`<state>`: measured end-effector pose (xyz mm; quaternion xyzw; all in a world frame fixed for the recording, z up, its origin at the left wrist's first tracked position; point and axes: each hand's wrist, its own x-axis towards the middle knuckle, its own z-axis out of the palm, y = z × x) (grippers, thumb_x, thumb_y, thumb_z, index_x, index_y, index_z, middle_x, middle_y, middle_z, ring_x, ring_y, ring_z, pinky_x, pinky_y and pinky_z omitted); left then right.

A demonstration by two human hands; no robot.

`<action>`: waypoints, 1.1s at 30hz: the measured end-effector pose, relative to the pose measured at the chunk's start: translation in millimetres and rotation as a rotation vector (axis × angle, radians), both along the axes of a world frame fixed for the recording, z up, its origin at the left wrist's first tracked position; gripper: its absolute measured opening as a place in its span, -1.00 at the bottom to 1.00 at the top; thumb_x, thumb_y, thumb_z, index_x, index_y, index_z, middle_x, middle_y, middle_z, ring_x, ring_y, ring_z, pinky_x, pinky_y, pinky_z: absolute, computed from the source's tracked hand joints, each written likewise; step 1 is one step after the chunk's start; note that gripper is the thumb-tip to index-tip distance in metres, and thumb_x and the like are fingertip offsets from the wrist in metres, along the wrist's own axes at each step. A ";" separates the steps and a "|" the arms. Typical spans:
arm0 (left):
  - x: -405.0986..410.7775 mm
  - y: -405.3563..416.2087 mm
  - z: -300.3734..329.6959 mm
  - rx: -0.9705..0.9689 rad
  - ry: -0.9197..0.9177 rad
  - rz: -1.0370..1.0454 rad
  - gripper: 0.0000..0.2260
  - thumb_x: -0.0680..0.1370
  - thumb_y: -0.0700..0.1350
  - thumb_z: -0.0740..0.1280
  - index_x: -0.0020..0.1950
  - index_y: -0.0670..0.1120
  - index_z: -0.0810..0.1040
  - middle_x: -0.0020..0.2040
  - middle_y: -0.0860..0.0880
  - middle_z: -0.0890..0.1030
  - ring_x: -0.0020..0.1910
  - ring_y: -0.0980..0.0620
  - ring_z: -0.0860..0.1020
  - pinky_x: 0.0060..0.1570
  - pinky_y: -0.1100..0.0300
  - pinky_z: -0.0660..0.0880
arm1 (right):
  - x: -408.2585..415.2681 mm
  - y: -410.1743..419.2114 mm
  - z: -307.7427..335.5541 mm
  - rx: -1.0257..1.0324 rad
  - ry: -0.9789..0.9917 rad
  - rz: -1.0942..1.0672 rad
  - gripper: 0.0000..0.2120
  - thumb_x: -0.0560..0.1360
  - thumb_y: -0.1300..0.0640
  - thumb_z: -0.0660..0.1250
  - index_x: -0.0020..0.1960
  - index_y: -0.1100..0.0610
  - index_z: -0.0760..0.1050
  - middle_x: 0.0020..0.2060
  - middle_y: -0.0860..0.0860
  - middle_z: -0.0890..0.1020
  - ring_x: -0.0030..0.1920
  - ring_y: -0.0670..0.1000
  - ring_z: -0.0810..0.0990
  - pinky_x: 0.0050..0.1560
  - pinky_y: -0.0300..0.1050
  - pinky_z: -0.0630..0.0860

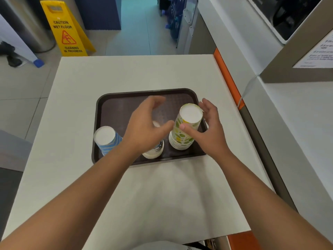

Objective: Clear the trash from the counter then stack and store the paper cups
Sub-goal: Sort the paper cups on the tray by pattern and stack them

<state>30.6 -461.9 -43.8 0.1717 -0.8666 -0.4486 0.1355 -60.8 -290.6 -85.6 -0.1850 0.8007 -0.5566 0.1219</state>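
A dark brown tray (126,105) lies on the white counter (144,73). Three stacks of upside-down paper cups stand along its near edge. The blue-striped stack (106,139) is at the left. The white stack with a dark print (155,150) is in the middle, mostly hidden under my left hand (146,129), which hovers above it with spread fingers and holds nothing. At the right stands the taller green-and-yellow dotted stack (185,130). My right hand (207,127) wraps it, thumb on its front and fingers behind its top.
An orange strip (227,74) edges the counter's right side, with a higher white counter (297,123) beyond it. A yellow wet-floor sign (66,31) and a steel bin (27,24) stand on the floor at the far left. A dark machine (292,17) sits at the top right.
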 end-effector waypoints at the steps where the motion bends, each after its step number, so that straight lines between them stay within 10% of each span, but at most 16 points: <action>1: 8.3 4.2 -8.2 0.035 0.048 0.072 -0.49 0.41 -0.07 0.49 0.33 -0.05 0.44 0.27 0.11 0.52 0.24 0.24 0.44 0.12 0.60 0.25 | 1.2 -2.2 -5.2 0.006 0.006 0.001 -0.11 0.28 -0.03 0.59 0.47 -0.08 0.19 0.40 -0.17 0.39 0.36 -0.24 0.37 0.33 -0.24 0.36; 10: 39.3 19.9 -86.3 0.175 0.069 0.265 -0.35 0.35 -0.07 0.57 0.34 -0.02 0.33 0.22 0.07 0.50 0.20 0.15 0.50 0.18 0.15 0.50 | 3.4 -5.9 -43.1 0.051 0.062 -0.036 -0.18 0.21 -0.09 0.55 0.36 -0.20 0.22 0.28 -0.21 0.46 0.29 -0.13 0.48 0.23 0.06 0.52; 14: 31.1 17.8 -97.3 0.160 0.092 0.263 -0.37 0.35 -0.06 0.57 0.34 0.01 0.38 0.23 0.09 0.52 0.21 0.12 0.51 0.19 0.07 0.50 | 1.0 -10.8 -53.0 0.059 0.041 -0.021 -0.17 0.23 0.06 0.61 0.37 -0.03 0.24 0.21 -0.17 0.49 0.21 -0.15 0.51 0.19 -0.26 0.50; 19: 20.6 15.5 -100.6 0.188 0.037 0.231 -0.32 0.33 -0.04 0.58 0.37 0.06 0.34 0.19 0.19 0.52 0.14 0.27 0.50 0.12 0.41 0.45 | -3.4 -11.9 -62.9 0.105 0.039 0.019 -0.18 0.23 0.10 0.62 0.36 0.04 0.26 0.12 -0.18 0.47 0.06 -0.24 0.47 -0.10 -0.66 0.32; 25: 12.0 11.5 -112.9 0.175 -0.026 0.234 -0.30 0.26 0.03 0.61 0.33 0.04 0.39 0.20 0.13 0.55 0.13 0.21 0.52 0.13 0.25 0.51 | -13.4 -8.3 -73.6 0.114 0.017 0.086 -0.18 0.21 0.05 0.64 0.36 -0.01 0.31 0.18 -0.12 0.53 0.17 -0.17 0.52 -0.03 -0.58 0.41; 33: 3.2 8.7 -117.8 0.201 -0.061 0.251 -0.28 0.23 0.05 0.63 0.31 0.01 0.41 0.11 0.20 0.53 0.00 0.34 0.52 -0.08 0.57 0.42 | -23.9 -9.5 -82.3 0.154 0.017 0.098 -0.10 0.06 -0.24 0.61 0.32 -0.04 0.36 0.19 -0.07 0.54 0.21 -0.09 0.52 0.07 -0.29 0.52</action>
